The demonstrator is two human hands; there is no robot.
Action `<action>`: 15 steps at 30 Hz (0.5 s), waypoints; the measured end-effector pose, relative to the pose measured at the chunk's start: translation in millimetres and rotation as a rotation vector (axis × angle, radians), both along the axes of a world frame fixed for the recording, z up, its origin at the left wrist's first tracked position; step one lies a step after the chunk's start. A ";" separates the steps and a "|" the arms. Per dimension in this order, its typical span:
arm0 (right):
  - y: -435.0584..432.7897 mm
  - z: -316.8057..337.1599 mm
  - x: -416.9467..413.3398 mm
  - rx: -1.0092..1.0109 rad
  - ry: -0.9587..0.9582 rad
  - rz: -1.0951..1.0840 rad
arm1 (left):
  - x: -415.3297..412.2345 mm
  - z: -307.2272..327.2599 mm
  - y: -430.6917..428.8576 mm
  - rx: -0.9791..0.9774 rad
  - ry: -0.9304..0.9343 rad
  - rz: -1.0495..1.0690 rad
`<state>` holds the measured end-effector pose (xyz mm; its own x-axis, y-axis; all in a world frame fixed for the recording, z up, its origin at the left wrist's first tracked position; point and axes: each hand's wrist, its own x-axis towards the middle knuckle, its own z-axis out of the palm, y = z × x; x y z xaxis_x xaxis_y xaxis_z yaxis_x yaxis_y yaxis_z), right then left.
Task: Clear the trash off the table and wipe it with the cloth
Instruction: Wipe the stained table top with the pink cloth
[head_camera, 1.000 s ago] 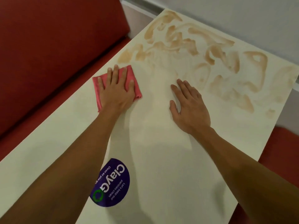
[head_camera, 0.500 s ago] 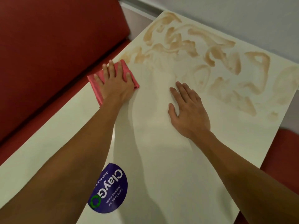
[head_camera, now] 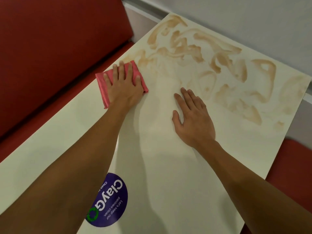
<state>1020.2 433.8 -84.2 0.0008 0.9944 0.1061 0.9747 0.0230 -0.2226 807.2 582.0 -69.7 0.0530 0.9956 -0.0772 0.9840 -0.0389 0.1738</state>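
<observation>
A folded pink cloth (head_camera: 103,88) lies on the cream table (head_camera: 168,174) by its left edge. My left hand (head_camera: 124,85) presses flat on the cloth, fingers straight and spread. Just beyond the cloth begin brown smeared stains (head_camera: 219,65), which cover the far half of the table. My right hand (head_camera: 192,115) rests flat on the bare tabletop to the right of the cloth, fingers straight, holding nothing. No trash is in view.
A round purple sticker (head_camera: 109,200) is stuck on the near part of the table, partly under my left forearm. A red bench seat and backrest (head_camera: 50,48) run along the left edge. Another red seat (head_camera: 290,174) is at the right. A grey wall lies beyond.
My left hand has slid the cloth away from me along the left edge, toward the brown stains. My right hand has stayed flat in about the same spot.
</observation>
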 end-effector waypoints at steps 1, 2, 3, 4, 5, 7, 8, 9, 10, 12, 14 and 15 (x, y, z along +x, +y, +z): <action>0.5 -0.4 0.1 0.000 0.002 0.004 | -3.5 0.0 -15.3 0.007 -0.003 -0.055; 1.0 -0.2 -0.1 -0.001 0.007 0.006 | -11.7 -0.8 -30.6 0.019 0.004 -0.109; 1.4 0.6 -0.3 -0.003 0.010 0.006 | -23.1 -1.9 -43.5 0.023 0.015 -0.146; 1.1 1.6 -0.2 -0.004 0.011 0.005 | -35.1 -2.9 -50.1 0.024 0.033 -0.152; 0.8 2.2 -0.3 -0.006 0.012 0.002 | -45.8 -2.7 -47.0 0.017 0.044 -0.126; 1.1 2.5 -0.9 -0.008 0.015 0.000 | -54.6 -0.9 -20.9 -0.003 0.054 -0.002; 0.4 2.7 -1.0 -0.009 0.015 -0.003 | -50.4 -0.5 -3.6 -0.015 0.052 0.066; -0.6 2.4 -0.2 -0.008 0.010 -0.004 | -41.1 -0.5 11.6 -0.028 0.042 0.126; -0.4 1.4 0.3 -0.003 0.004 0.001 | -28.4 0.3 22.2 -0.031 0.028 0.156; 0.1 0.7 0.4 0.001 0.000 0.012 | -3.4 1.1 21.6 -0.015 0.000 0.099; -1.1 1.4 -0.1 -0.001 -0.001 0.011 | 3.6 -0.7 -3.3 0.000 -0.012 -0.037; -1.3 1.8 -0.9 -0.001 0.001 0.008 | -2.5 -1.9 -17.0 0.017 -0.011 -0.082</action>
<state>1019.3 432.5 -82.4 -0.0073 0.9944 0.1054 0.9743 0.0308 -0.2232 804.6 565.0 -71.6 0.1354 0.9890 -0.0596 0.9754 -0.1225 0.1833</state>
